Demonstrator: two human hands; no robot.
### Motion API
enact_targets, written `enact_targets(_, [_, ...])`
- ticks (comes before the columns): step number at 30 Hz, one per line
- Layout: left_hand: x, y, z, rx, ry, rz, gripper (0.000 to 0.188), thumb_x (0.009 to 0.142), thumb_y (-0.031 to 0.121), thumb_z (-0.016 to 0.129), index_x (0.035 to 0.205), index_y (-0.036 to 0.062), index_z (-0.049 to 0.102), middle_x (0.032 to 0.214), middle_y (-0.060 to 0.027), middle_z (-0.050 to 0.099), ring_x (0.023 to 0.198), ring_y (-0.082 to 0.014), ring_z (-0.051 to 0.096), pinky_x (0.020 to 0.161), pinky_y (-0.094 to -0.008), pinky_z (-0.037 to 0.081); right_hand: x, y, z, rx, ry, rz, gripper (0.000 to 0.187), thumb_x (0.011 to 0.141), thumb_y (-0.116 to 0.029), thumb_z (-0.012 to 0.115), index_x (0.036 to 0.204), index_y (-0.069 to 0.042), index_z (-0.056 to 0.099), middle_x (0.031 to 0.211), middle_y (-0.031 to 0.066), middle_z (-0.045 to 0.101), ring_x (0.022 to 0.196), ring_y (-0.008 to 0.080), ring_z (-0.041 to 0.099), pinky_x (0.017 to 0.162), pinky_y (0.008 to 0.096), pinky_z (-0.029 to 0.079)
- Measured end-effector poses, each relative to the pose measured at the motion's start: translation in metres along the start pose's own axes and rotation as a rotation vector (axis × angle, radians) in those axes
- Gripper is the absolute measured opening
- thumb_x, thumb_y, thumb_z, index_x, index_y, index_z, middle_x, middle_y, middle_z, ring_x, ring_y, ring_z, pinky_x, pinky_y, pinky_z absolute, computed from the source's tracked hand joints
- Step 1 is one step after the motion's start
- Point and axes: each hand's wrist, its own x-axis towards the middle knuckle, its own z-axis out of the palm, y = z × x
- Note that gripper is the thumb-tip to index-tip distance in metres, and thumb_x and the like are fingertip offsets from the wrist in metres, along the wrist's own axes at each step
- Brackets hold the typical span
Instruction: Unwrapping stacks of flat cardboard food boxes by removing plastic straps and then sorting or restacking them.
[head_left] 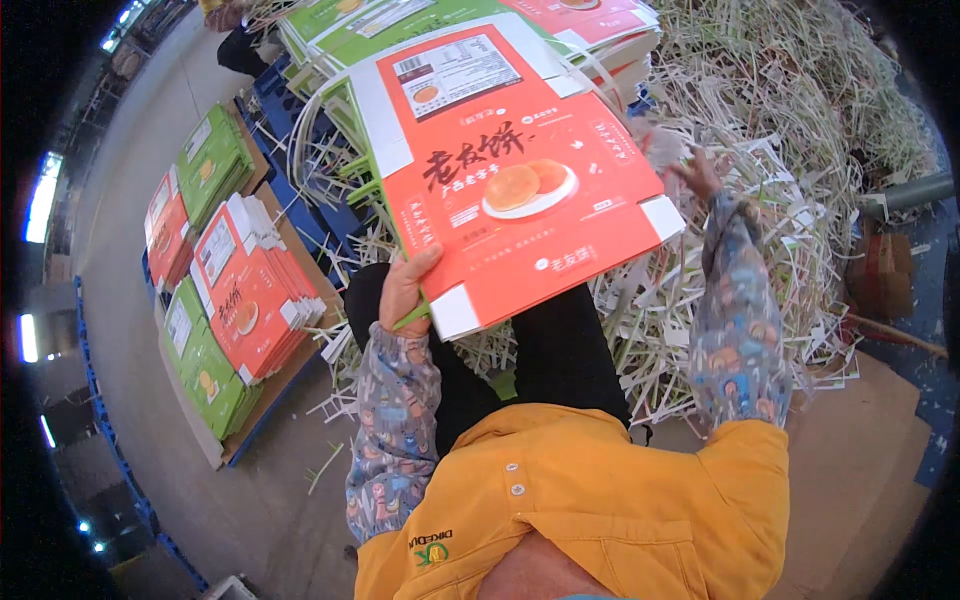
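A red and white printed cardboard sheet (520,190), a flat box blank with a picture of round cakes on a plate, lies tilted in front of me. My left hand (408,287) grips its near left edge, thumb on top. Green edges show under that side, so more sheets may lie beneath it. My right hand (703,175) is just off the sheet's right edge, over loose paper strips. Its fingers are bent and blurred beside a pale smear, and I cannot make out whether they hold anything. Patterned sleeves cover both forearms.
Pale and green paper strips (800,100) heap up at the right and around my legs. Behind the sheet stand stacks of green blanks (335,20) and red blanks (600,22). At the left, more stacks (250,290) rest on a pallet. A brown carton (880,275) stands far right.
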Motion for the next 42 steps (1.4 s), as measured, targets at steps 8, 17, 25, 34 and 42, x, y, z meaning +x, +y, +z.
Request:
enact_targets(8, [0.01, -0.027, 0.032, -0.045, -0.057, -0.013, 0.031, 0.077, 0.005, 0.058, 0.106, -0.0031, 0.047, 0.1, -0.0126, 0.058, 0.086, -0.0199, 0.06, 0.074, -0.0305, 0.051, -0.187, -0.176, -0.041, 1.387, -0.434, 0.255, 0.054, 0.081, -0.038, 0.055, 0.12, -0.005, 0.039, 0.106, 0.0113, 0.054, 0.094, 0.0211, 0.055, 0.077, 0.0351, 0.046])
enact_targets(17, [0.0, -0.015, 0.019, 0.078, -0.105, -0.179, 0.036, 0.082, 0.024, 0.058, 0.109, 0.0014, 0.049, 0.103, -0.0071, 0.057, 0.092, -0.0158, 0.056, 0.081, -0.0312, 0.045, -0.202, -0.281, -0.012, 1.789, -0.183, 0.668, 0.037, 0.08, -0.02, 0.06, 0.109, -0.004, 0.044, 0.103, 0.0095, 0.054, 0.094, 0.022, 0.055, 0.079, 0.0367, 0.048])
enact_targets(25, [-0.027, -0.015, -0.009, 0.506, -0.133, -0.397, 0.028, 0.082, 0.03, 0.057, 0.091, 0.0032, 0.061, 0.076, 0.0, 0.061, 0.062, -0.0061, 0.054, 0.058, -0.0221, 0.044, -0.206, -0.287, -0.011, 1.622, -0.08, 0.584, 0.013, 0.079, -0.014, 0.059, 0.085, -0.005, 0.051, 0.09, 0.0065, 0.056, 0.085, 0.0191, 0.058, 0.074, 0.0325, 0.048])
enact_targets(34, [0.015, 0.08, -0.068, 2.238, -0.39, 0.901, 0.014, 0.078, 0.02, 0.052, 0.066, 0.0129, 0.053, 0.059, -0.004, 0.052, 0.059, -0.0226, 0.054, 0.053, -0.036, 0.035, -0.182, -0.249, -0.05, 1.465, -0.132, 0.465, 0.022, 0.078, -0.012, 0.056, 0.097, -0.002, 0.051, 0.094, 0.0082, 0.057, 0.087, 0.0198, 0.057, 0.077, 0.0333, 0.047])
enact_targets(42, [0.002, 0.124, -0.178, 2.69, 0.101, -0.325, 0.016, 0.073, 0.018, 0.054, 0.084, 0.0109, 0.062, 0.071, -0.0086, 0.058, 0.071, -0.0269, 0.058, 0.062, -0.0401, 0.043, -0.161, -0.211, -0.072, 1.509, -0.092, 0.441, 0.032, 0.078, -0.013, 0.056, 0.106, -0.001, 0.046, 0.1, 0.0098, 0.056, 0.089, 0.0206, 0.057, 0.078, 0.034, 0.047])
